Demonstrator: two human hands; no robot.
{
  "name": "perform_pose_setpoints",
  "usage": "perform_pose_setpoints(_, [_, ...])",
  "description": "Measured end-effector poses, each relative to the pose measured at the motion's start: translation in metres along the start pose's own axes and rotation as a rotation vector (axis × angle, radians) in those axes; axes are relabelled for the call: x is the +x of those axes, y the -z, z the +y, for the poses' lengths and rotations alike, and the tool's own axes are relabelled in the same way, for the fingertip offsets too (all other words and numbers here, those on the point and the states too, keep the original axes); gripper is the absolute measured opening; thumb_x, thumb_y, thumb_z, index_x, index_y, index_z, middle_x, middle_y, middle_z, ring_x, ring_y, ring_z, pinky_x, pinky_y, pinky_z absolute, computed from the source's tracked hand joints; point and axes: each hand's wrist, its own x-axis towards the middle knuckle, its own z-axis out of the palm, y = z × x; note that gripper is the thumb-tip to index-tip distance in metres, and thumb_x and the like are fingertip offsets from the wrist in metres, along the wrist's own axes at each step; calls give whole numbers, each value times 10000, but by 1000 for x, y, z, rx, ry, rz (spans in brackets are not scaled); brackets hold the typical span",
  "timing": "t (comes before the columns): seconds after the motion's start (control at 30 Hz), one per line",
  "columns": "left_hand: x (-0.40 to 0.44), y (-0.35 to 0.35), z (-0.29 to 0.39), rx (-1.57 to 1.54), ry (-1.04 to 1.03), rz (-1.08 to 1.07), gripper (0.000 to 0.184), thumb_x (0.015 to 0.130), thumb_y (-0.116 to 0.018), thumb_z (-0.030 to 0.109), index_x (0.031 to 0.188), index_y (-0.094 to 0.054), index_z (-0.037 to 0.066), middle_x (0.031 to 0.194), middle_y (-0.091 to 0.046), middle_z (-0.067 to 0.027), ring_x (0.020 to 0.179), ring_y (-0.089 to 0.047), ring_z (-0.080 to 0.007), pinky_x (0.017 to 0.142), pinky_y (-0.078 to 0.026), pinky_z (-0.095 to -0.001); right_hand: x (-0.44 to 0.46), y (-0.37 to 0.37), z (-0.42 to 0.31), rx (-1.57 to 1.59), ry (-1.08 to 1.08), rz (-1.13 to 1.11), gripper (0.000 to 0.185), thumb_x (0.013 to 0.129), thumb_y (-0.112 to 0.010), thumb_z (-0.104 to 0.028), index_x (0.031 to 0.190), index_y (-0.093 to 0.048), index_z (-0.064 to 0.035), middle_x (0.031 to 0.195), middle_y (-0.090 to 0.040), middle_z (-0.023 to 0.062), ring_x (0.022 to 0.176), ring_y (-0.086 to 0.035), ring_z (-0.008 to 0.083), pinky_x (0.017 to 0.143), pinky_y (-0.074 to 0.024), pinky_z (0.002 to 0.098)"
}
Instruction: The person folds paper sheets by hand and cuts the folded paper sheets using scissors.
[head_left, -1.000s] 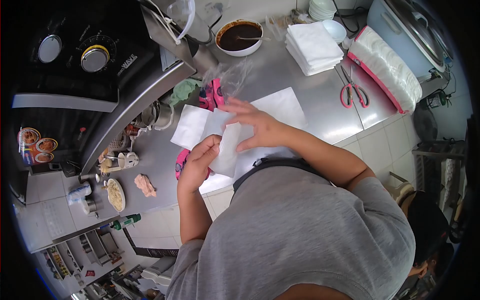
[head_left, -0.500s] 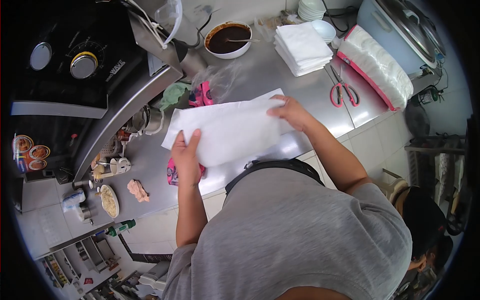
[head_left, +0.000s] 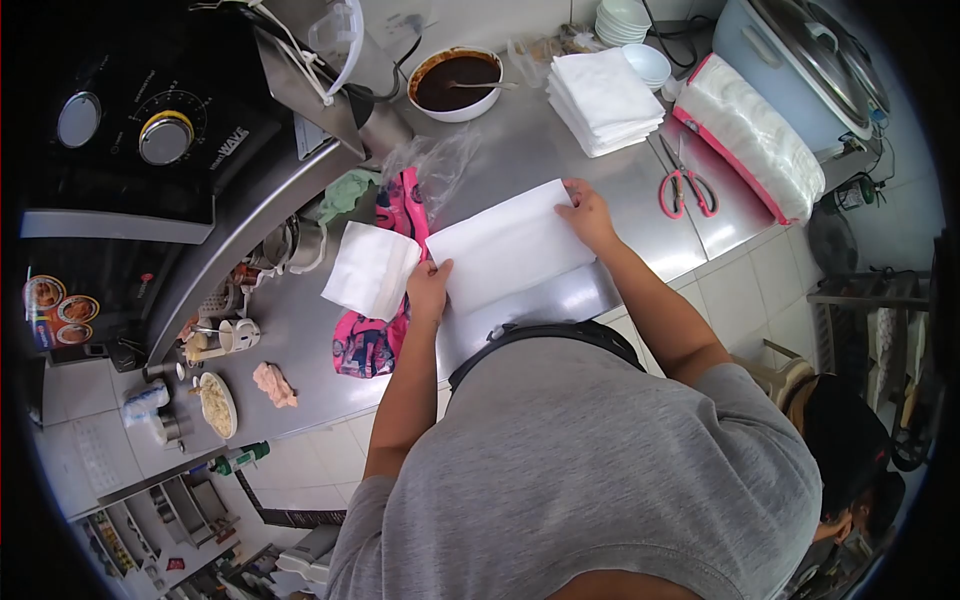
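Observation:
A white paper towel lies low over the steel counter, stretched between my two hands. My left hand pinches its near left corner, thumb on top. At its far right edge, my right hand grips the paper with bent fingers. Just left of my left hand, a small pile of white paper towels rests on a pink patterned plastic wrapper. A taller stack of folded paper towels stands farther back on the counter.
Pink-handled scissors and a pink-edged pack of paper towels lie to the right. A bowl of dark sauce with a spoon stands at the back. A crumpled pinkish cloth and a dish of pale food are at left.
My left hand has moved right, and the held paper towel now lies lower and farther right. The small pile and more of the pink wrapper have come into view.

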Motion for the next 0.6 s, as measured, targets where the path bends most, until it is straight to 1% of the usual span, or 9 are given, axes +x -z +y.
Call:
perform_pose_setpoints(0.1, [2,0,-2,50,8,0,334,791,-712,274,693,-581,-17,603,-574,-82,541,-506,-157,539,-407,-330,0,-1,4,-41,55,20,504,717,-730,-123,1186,-561,-50,736,-556,58,657,-558,197,618,-468,312])
perform_pose_setpoints(0.2, [7,-1,-10,87,-11,16,361,778,-717,291,674,-561,-18,598,-566,-103,539,-507,-185,545,-409,-350,-1,-2,6,-46,92,32,508,711,-731,-116,1186,-561,-55,748,-558,69,661,-563,202,623,-470,320])
perform_pose_setpoints(0.3, [9,-2,-14,95,-27,25,371,772,-718,295,670,-554,-22,599,-567,-113,539,-509,-205,551,-410,-366,-3,-3,3,-69,93,53,512,711,-727,-111,1190,-555,-60,747,-566,82,665,-581,230,634,-477,334])
perform_pose_setpoints(0.4, [8,-2,-12,122,-47,30,374,767,-718,298,670,-553,-24,599,-567,-119,537,-505,-215,554,-412,-372,-7,-2,-7,-98,68,40,504,727,-720,-119,1198,-552,-61,870,-593,111,788,-605,258,691,-489,352])
perform_pose_setpoints(0.5, [3,-1,-1,160,-93,57,372,756,-721,303,674,-563,-23,601,-570,-131,539,-518,-228,558,-416,-376,-21,-13,-29,-545,495,219,488,771,-679,-109,1232,-527,-59,1060,-577,104,957,-570,253,828,-469,375])
perform_pose_setpoints(0.6, [2,-1,4,237,-107,62,369,746,-723,311,679,-579,-22,608,-579,-144,558,-552,-243,567,-429,-374,-36,-34,-45,-612,844,-16,488,829,-637,-215,1276,-507,-67,1299,-478,151,1238,-434,297,1026,-338,477])
